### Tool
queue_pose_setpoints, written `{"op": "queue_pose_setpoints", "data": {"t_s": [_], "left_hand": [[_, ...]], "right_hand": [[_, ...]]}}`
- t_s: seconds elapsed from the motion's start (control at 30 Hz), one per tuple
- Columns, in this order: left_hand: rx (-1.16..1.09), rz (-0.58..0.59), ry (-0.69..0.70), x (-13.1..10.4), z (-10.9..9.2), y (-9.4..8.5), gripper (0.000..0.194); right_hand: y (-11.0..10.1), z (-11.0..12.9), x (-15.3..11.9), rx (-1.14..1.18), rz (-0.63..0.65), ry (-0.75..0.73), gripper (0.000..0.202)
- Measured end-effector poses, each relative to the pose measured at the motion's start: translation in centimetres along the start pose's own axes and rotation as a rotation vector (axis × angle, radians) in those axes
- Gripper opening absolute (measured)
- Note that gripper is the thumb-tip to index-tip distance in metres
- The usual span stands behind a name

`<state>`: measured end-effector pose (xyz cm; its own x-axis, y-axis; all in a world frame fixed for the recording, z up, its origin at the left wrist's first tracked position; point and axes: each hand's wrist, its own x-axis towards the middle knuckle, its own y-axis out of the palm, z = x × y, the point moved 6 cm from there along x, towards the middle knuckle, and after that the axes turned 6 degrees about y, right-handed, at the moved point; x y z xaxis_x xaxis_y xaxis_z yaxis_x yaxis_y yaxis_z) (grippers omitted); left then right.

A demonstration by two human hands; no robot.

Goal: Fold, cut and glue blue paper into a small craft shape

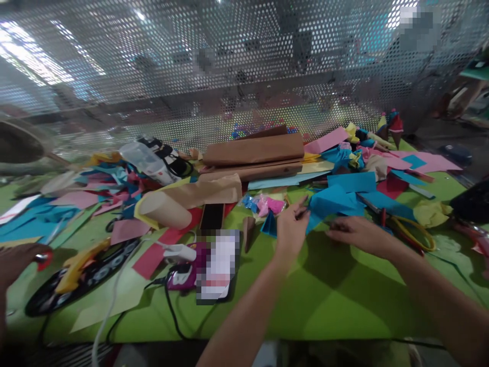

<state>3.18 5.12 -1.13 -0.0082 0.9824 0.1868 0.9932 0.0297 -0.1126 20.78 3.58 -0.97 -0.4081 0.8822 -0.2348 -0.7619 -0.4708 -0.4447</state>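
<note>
My left hand (292,227) is closed at the left edge of a bent sheet of blue paper (328,203), gripping it between thumb and fingers. Just right of it, my right hand (353,235) has its fingers curled together below the paper's lower edge; what they hold, if anything, is hidden. A small folded blue paper piece (269,224) stands left of my left hand, beside a brown paper cone (248,232). Small pink and blue wrapped bits (267,204) lie behind it. Scissors with yellow handles (414,233) rest to the right of my right hand.
A phone (223,262), a purple power strip (189,270) with cables and a yellow glue gun (80,265) lie left. Another person's hand (17,262) holds a red-handled item there. Brown paper (254,149), a cardboard tube (166,210) and scraps line the back, before a perforated metal screen (229,66).
</note>
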Motion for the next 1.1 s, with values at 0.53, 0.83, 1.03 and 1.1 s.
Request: {"op": "queue_pose_setpoints", "data": {"t_s": [0.53, 0.83, 1.03, 1.1], "left_hand": [[0.465, 0.332, 0.277, -1.7, -3.7, 1.5, 0.069], [0.37, 0.406, 0.279, -1.6, -3.7, 1.6, 0.063], [0.381, 0.424, 0.285, -1.6, -3.8, 1.6, 0.064], [0.372, 0.427, 0.285, -1.7, -3.7, 1.7, 0.064]], "right_hand": [[-3.8, 4.0, -2.1, -0.429, -0.515, -0.475, 0.018], [-3.8, 2.7, -1.5, -0.249, -0.486, -0.292, 0.017], [-3.7, 2.9, -1.7, -0.206, -0.449, -0.275, 0.016], [-3.7, 2.8, -1.6, -0.195, -0.453, -0.267, 0.016]]}}
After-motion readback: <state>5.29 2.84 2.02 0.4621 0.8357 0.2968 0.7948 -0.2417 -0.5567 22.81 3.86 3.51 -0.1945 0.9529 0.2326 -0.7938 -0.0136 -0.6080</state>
